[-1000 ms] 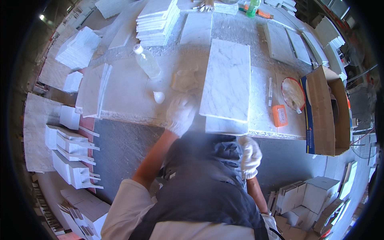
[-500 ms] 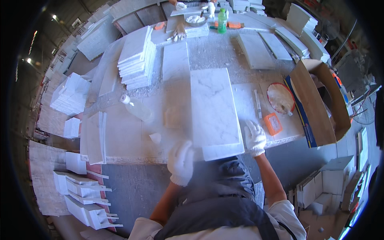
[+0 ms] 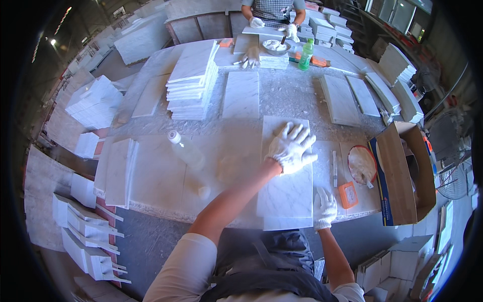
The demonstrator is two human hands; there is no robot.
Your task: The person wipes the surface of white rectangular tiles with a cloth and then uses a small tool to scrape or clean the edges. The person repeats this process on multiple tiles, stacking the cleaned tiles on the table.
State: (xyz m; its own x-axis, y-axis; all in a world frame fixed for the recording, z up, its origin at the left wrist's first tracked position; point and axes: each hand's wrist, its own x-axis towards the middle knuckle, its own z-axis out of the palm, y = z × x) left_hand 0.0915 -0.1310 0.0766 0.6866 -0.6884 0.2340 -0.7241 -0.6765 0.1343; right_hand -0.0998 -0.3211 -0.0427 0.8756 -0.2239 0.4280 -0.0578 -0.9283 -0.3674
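Note:
A white, grey-veined marble tile (image 3: 286, 199) lies lengthwise in front of me, with the edge of another tile (image 3: 288, 223) showing beneath its near end. My left hand (image 3: 292, 147), in a white knit glove, rests on the upper half with its fingers spread. Beside the right edge, my gloved right hand (image 3: 325, 209) has its fingers stretched out and holds nothing I can see; whether it touches the edge I cannot tell. Right of it lie an orange block (image 3: 347, 195), a slim marker-like stick (image 3: 334, 170) and a red-rimmed dish of white paste (image 3: 362, 164).
A clear bottle (image 3: 186, 149) stands to the left. Behind it rises a tile stack (image 3: 191, 80). An open cardboard box (image 3: 402, 173) stands at the right. Across the table, a person (image 3: 273, 15) works near a green bottle (image 3: 306, 54) and a bowl (image 3: 276, 47).
My left hand has moved from the table's near edge up onto the tile and spread its fingers. My right hand remains beside the tile's right edge. The view has shifted.

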